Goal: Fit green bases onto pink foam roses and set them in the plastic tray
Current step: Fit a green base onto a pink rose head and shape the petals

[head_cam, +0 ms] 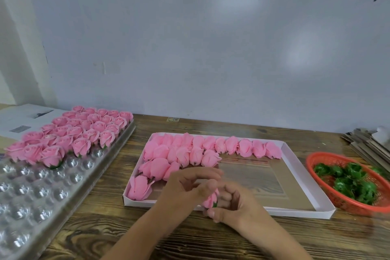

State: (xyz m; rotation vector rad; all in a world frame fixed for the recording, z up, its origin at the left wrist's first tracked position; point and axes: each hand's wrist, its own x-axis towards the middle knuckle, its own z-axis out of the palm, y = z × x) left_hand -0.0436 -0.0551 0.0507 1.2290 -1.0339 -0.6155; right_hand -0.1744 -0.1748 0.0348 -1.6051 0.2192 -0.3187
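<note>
- At the table's near edge, two hands meet over a shallow white box.
- Left hand and right hand both curl their fingers around one pink rose; a bit of green base shows at its lower end. The hands are blurred.
- Behind them, bare roses lie on their sides in rows inside the box, filling its far and left part.
- Left of the box, a clear plastic tray of round cups holds finished roses upright in its far half.
- Right of the box, a red basket holds loose bases.
- Everything sits on a dark wooden table against a pale wall.
</note>
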